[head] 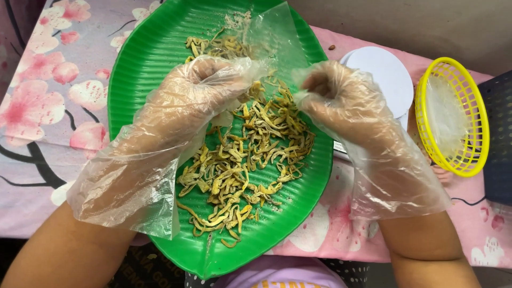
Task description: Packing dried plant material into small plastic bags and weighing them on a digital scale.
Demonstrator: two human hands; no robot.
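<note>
Green leaf-shaped tray (154, 53) is seen from the head view on a floral cloth (37, 96), loaded with yellow strips (245, 154). Both hands are covered by clear plastic gloves. Left hand (186, 101) and right hand (341, 101) are held curled just above the strips; whether anything is pinched cannot be told. A yellow basket (453, 117) and white lid (384, 72) lie to the right.

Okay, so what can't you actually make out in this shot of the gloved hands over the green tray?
Head view only:
- Left hand and right hand: fingertips curl inward under crinkled plastic gloves, so whether they pinch any strips is unclear.
- Yellowish strips: some lie hidden beneath the hands.
- Green leaf-shaped tray: tip cut off by the top edge.
- White round lid: partly behind the right hand.
- Yellow basket: clear liner blurs its inside.
- Dark object: cut by the right edge.
</note>
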